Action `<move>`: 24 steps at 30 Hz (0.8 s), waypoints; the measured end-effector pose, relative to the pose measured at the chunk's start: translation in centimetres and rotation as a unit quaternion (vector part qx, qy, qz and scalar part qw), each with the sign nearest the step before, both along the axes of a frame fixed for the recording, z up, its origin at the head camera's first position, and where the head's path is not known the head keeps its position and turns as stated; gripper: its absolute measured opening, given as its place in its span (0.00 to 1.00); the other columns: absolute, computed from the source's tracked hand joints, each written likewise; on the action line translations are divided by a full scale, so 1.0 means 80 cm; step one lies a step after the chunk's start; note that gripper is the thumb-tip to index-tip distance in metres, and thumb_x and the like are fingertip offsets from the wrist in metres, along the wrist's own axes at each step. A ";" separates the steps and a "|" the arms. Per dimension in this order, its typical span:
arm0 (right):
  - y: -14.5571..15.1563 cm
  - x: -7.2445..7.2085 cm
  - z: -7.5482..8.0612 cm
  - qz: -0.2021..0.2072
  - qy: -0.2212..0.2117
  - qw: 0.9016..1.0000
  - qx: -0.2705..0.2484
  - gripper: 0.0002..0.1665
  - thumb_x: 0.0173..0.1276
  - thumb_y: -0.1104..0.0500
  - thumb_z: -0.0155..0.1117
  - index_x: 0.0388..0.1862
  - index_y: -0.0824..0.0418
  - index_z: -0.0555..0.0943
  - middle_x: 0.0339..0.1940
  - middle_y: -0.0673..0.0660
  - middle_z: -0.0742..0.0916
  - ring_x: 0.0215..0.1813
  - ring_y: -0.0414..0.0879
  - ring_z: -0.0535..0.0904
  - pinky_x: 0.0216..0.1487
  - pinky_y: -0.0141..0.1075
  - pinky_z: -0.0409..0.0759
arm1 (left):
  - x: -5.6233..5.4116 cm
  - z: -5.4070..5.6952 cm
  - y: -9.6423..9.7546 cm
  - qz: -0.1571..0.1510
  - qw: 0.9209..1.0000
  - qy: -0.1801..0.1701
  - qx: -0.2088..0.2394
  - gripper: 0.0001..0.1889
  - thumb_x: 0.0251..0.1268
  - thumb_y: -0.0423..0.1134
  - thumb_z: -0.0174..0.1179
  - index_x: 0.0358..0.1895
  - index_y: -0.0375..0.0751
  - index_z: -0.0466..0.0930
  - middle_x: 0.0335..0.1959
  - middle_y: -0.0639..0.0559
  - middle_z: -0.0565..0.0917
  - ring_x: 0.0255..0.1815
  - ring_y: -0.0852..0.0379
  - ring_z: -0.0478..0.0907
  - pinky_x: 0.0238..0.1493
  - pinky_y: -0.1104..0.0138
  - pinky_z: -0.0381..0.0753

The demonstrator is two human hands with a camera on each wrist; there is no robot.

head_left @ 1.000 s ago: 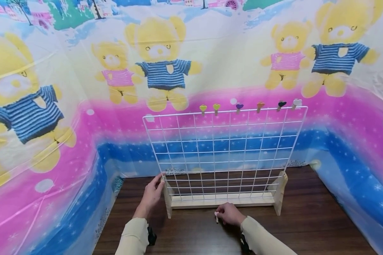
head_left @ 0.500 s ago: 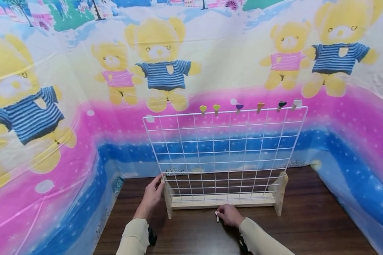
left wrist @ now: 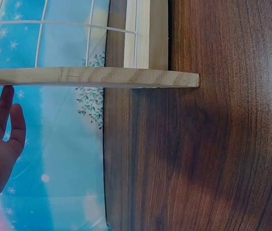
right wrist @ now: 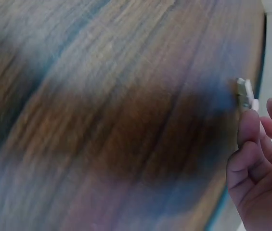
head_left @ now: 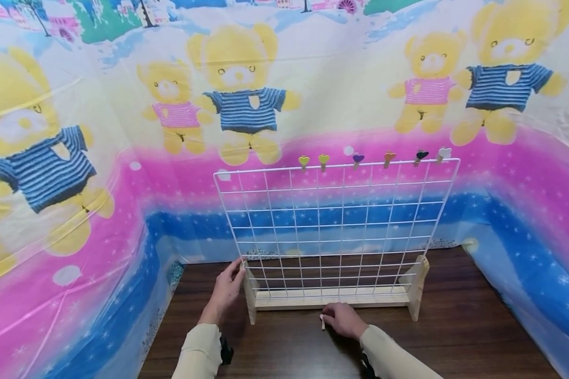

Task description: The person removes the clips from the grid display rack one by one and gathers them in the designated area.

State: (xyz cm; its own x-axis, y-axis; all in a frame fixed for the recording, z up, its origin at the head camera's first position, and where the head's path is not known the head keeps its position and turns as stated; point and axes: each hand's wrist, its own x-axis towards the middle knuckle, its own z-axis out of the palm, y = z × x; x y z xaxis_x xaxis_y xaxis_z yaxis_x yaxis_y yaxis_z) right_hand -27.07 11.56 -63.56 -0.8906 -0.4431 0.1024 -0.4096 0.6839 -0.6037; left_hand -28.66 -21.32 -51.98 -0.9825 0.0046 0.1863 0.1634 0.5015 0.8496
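My right hand (head_left: 343, 319) pinches a small wooden clothespin (head_left: 323, 322) with a white top, just in front of the stand's base. In the right wrist view the clothespin (right wrist: 244, 94) pokes out past the fingertips. My left hand (head_left: 226, 289) touches the left wooden end piece (head_left: 249, 295) of the stand with extended fingers; in the left wrist view they meet the outer side of that board (left wrist: 126, 77). A white wire grid (head_left: 265, 169) stands upright in the wooden base (head_left: 332, 301). Several heart-topped clothespins, among them a purple one (head_left: 357, 158), sit clipped along its top wire.
The stand's right end piece (head_left: 418, 289) rises from the dark wood-grain table (head_left: 474, 326). A cloth backdrop (head_left: 341, 95) printed with teddy bears hangs behind the table and along both sides.
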 end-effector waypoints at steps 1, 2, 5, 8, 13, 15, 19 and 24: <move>0.001 0.001 0.004 0.003 0.003 1.000 0.001 0.08 0.67 0.58 0.61 0.38 0.62 0.83 0.31 0.50 0.85 0.35 0.43 0.80 0.38 0.40 0.77 | 0.000 0.000 0.000 0.000 1.000 0.000 0.002 0.20 0.75 0.37 0.47 0.67 0.46 0.69 0.54 0.38 0.77 0.52 0.45 0.75 0.48 0.52 0.75; 0.002 0.002 0.009 0.007 0.008 1.000 0.001 0.07 0.67 0.59 0.62 0.38 0.62 0.83 0.31 0.49 0.85 0.35 0.43 0.80 0.38 0.40 0.77 | 0.001 0.000 0.000 0.000 1.000 0.000 0.003 0.20 0.75 0.36 0.47 0.67 0.46 0.69 0.53 0.38 0.77 0.52 0.45 0.75 0.48 0.52 0.75; 0.005 0.004 0.025 0.015 0.016 1.000 0.002 0.06 0.66 0.60 0.62 0.38 0.62 0.82 0.29 0.48 0.85 0.32 0.41 0.80 0.35 0.38 0.77 | 0.001 0.000 0.000 0.001 1.000 0.001 0.005 0.20 0.74 0.36 0.48 0.66 0.46 0.69 0.53 0.38 0.78 0.52 0.45 0.75 0.47 0.52 0.75; 0.009 0.006 0.042 0.021 0.025 0.999 0.012 0.07 0.67 0.60 0.62 0.40 0.61 0.82 0.29 0.46 0.84 0.31 0.37 0.78 0.33 0.35 0.76 | 0.001 0.000 0.000 0.000 1.000 0.002 0.004 0.20 0.74 0.36 0.48 0.66 0.46 0.69 0.52 0.38 0.78 0.52 0.45 0.75 0.48 0.52 0.75; 0.014 0.013 0.079 0.037 0.057 0.998 -0.001 0.07 0.66 0.60 0.63 0.41 0.60 0.83 0.30 0.46 0.84 0.30 0.35 0.76 0.31 0.33 0.75 | 0.002 0.000 0.000 -0.001 1.000 0.002 0.001 0.20 0.74 0.36 0.48 0.67 0.46 0.68 0.53 0.38 0.78 0.52 0.45 0.75 0.49 0.51 0.75; 0.015 0.017 0.095 0.045 0.068 0.997 -0.009 0.07 0.65 0.61 0.63 0.41 0.60 0.83 0.31 0.47 0.85 0.29 0.34 0.76 0.31 0.33 0.75 | 0.002 0.000 0.000 -0.001 1.000 0.000 0.002 0.20 0.74 0.36 0.48 0.67 0.46 0.68 0.54 0.38 0.77 0.53 0.45 0.75 0.49 0.51 0.74; 0.017 0.023 0.125 0.052 0.070 0.996 -0.003 0.08 0.66 0.59 0.62 0.43 0.57 0.84 0.34 0.46 0.85 0.28 0.32 0.74 0.32 0.31 0.75 | 0.001 -0.002 -0.001 -0.001 1.000 0.001 0.004 0.20 0.75 0.36 0.48 0.67 0.46 0.69 0.54 0.38 0.77 0.54 0.45 0.74 0.49 0.51 0.75; 0.018 0.031 0.156 0.060 0.066 0.996 0.001 0.09 0.67 0.57 0.62 0.44 0.56 0.83 0.36 0.45 0.84 0.26 0.32 0.72 0.29 0.31 0.74 | -0.001 -0.003 -0.002 -0.002 1.000 0.003 0.004 0.20 0.75 0.37 0.47 0.66 0.46 0.69 0.55 0.37 0.77 0.54 0.44 0.74 0.49 0.51 0.75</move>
State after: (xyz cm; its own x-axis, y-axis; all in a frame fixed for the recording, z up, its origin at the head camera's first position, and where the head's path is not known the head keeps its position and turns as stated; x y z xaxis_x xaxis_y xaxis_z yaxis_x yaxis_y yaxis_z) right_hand -24.60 12.98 -51.07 -0.8102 -0.5456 0.2144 -0.5642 0.6268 -0.5374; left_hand -28.74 -21.48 -52.24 -0.9813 0.0071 0.1925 0.1709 0.4934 0.8528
